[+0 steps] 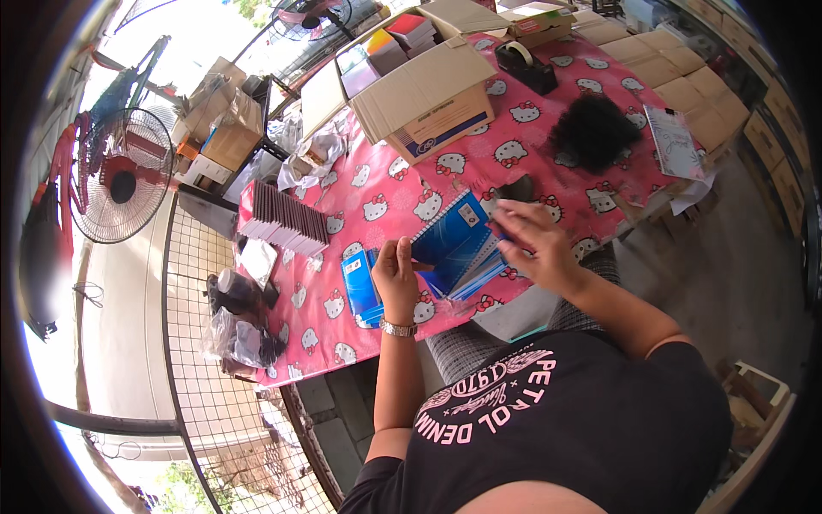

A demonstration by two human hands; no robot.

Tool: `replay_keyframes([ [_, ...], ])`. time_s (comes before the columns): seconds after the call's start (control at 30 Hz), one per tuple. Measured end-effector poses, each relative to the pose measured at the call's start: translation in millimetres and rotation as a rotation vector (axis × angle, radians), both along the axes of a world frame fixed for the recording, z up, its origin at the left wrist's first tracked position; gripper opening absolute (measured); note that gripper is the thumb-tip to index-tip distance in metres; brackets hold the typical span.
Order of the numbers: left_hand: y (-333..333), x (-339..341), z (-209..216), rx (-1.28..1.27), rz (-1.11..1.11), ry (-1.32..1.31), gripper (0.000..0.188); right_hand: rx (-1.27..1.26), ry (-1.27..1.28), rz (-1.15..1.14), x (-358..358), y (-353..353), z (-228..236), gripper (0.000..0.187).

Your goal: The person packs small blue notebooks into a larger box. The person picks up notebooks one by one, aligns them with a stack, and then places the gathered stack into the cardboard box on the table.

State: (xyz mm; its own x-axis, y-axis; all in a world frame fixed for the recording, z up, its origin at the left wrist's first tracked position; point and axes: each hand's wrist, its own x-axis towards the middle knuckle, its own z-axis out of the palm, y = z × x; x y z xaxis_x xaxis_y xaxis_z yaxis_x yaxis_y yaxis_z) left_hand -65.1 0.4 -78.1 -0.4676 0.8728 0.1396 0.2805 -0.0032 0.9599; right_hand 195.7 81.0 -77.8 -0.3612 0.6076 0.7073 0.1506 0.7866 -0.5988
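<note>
1. Two hands: left hand grips the lower edge of one blue spiral notebook; right hand pinches its upper corner.
2. The notebook rests tilted on the pink-covered bench, near its front edge.
3. One row of dark booklets; one open cardboard box.

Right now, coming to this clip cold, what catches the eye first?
The bright pink cartoon-cat tablecloth fills the middle. At its near edge, the left hand and right hand grip a blue spiral notebook on a small stack. Behind stands an open cardboard box; a standing fan is at far left.
</note>
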Motion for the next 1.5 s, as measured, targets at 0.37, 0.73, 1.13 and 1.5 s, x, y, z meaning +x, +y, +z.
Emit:
replay_keyframes([
  [0.37,0.0,12.9,-7.7,0.179,-0.073,-0.031,0.013,0.085,-0.098,0.137,-61.9,-20.9,15.3,0.042],
  [0.73,-9.5,12.4,-10.5,0.410,0.224,0.598,0.025,-0.848,0.081,0.615,-68.2,-19.3,28.5,0.031],
  [1.13,5.9,-95.9,41.9,-0.444,0.245,0.944,0.026,-0.283,-0.420,-0.137,21.5,69.9,-122.2,0.032],
  [1.5,21.2,11.8,18.4,0.039,-0.273,0.867,0.024,-0.193,-0.553,-0.596,34.5,185.5,-169.3,0.025],
])
